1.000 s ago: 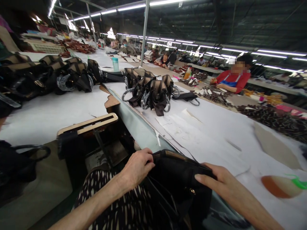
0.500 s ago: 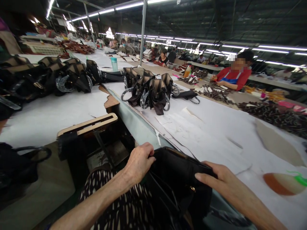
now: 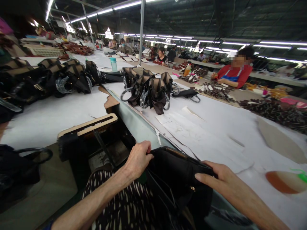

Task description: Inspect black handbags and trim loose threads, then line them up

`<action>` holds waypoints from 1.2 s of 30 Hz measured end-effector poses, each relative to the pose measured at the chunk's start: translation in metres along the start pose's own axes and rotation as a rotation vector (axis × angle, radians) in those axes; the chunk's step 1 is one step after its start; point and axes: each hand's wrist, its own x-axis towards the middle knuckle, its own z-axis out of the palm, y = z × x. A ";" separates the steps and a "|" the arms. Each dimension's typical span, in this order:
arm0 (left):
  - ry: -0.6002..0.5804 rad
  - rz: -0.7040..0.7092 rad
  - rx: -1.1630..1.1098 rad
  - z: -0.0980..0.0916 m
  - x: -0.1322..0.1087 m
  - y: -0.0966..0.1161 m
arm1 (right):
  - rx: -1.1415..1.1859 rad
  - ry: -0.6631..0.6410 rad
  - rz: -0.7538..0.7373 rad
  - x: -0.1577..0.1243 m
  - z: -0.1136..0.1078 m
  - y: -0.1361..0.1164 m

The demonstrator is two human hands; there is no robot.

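Note:
A black handbag (image 3: pixel 177 172) with a small gold fitting rests at my lap, against the table's front edge. My left hand (image 3: pixel 139 159) pinches the upper left corner of its rim. At the opposite end, my right hand (image 3: pixel 216 179) grips the top edge, thumb on the near face and fingers behind it. Both hands are closed on the bag. Its lower part fades into the dark, and a plastic-wrapped handle (image 3: pixel 227 215) shows at the lower right.
Several black handbags (image 3: pixel 157 95) stand on the white-covered table (image 3: pixel 203 131), with more at the left (image 3: pixel 76 75). A machine with a pale slotted top (image 3: pixel 88 124) is at my left. A bottle with a green top (image 3: pixel 285 182) lies right. Across the table sits a person in red (image 3: pixel 236 75).
The left hand and the bag's left corner have shifted slightly left. The right hand keeps its hold, nearly unmoved.

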 end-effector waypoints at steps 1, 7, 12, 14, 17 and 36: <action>-0.011 -0.020 -0.021 -0.001 0.001 0.000 | -0.004 0.011 0.002 0.000 0.000 -0.001; -0.241 -0.094 -0.253 -0.006 0.013 -0.004 | 0.022 -0.005 -0.022 0.000 -0.002 -0.001; -0.420 -0.172 -0.600 -0.002 0.018 -0.014 | 0.019 -0.040 -0.023 0.006 -0.003 0.006; -0.455 -0.236 -0.711 0.000 0.018 -0.017 | 0.007 -0.044 -0.022 0.007 -0.003 0.008; -0.467 -0.347 -0.798 0.001 0.018 -0.018 | 0.001 -0.034 -0.018 0.008 -0.003 0.006; -0.828 -0.247 -0.830 -0.021 0.022 -0.024 | 0.065 -0.110 -0.126 0.025 -0.008 0.011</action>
